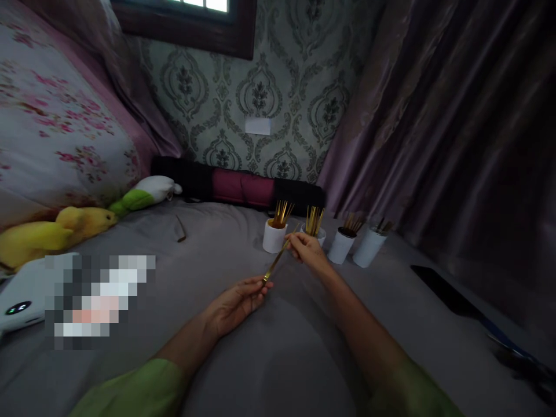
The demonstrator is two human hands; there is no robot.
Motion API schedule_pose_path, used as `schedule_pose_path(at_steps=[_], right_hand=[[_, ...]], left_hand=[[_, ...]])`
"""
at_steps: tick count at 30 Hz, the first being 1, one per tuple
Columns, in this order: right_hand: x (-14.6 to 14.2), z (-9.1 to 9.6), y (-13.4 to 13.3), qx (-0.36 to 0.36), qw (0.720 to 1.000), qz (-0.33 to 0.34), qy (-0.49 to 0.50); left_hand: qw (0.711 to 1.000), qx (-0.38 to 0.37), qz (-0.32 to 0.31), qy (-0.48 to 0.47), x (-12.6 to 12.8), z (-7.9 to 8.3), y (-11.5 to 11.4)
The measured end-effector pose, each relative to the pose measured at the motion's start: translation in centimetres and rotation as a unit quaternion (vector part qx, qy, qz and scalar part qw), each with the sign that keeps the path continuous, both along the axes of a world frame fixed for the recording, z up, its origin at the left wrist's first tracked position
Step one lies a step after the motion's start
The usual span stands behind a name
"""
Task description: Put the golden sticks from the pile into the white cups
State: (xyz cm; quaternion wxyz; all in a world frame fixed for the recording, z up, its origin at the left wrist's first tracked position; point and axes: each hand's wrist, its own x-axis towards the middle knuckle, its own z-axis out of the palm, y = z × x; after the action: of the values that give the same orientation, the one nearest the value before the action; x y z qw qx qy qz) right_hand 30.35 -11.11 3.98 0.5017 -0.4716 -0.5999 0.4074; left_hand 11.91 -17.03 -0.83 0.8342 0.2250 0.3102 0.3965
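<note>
A thin gold stick (278, 259), perhaps a piece of cutlery, slants between both hands over a grey bedsheet (226, 359). My left hand (237, 301) pinches its lower end. My right hand (307, 249) pinches its upper end, just in front of the white cups. Several white cups stand in a row: one (274, 236) with gold sticks, a second (319, 233) behind my right hand, a third (341, 244) and a fourth (369, 246) with darker sticks.
A yellow plush toy (52, 234) and a green-white one (145, 194) lie at the left below a floral pillow (56, 127). A black and maroon roll (243, 188) lines the wall. A dark flat object (447, 292) lies right, by the curtain (456, 145). A white device (26, 295) sits near left.
</note>
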Motion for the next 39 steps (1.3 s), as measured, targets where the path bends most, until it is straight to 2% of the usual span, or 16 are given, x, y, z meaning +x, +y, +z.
schedule_pose_path(at_steps=[9, 15, 24, 39], right_hand=[[1.3, 2.3, 0.7, 0.0, 0.998, -0.063, 0.029], [1.9, 2.5, 0.7, -0.027, 0.997, -0.069, 0.034], [2.4, 2.7, 1.0, -0.057, 0.995, -0.064, 0.059], [4.3, 6.4, 1.9, -0.019, 0.99, -0.13, 0.041]], left_hand=[[1.0, 0.007, -0.007, -0.009, -0.1, -0.3, 0.1], [1.0, -0.005, 0.015, 0.002, -0.1, 0.0, 0.0], [1.0, -0.007, 0.012, -0.015, -0.1, -0.2, 0.2], [0.997, -0.031, 0.006, -0.068, -0.5, -1.0, 0.8]])
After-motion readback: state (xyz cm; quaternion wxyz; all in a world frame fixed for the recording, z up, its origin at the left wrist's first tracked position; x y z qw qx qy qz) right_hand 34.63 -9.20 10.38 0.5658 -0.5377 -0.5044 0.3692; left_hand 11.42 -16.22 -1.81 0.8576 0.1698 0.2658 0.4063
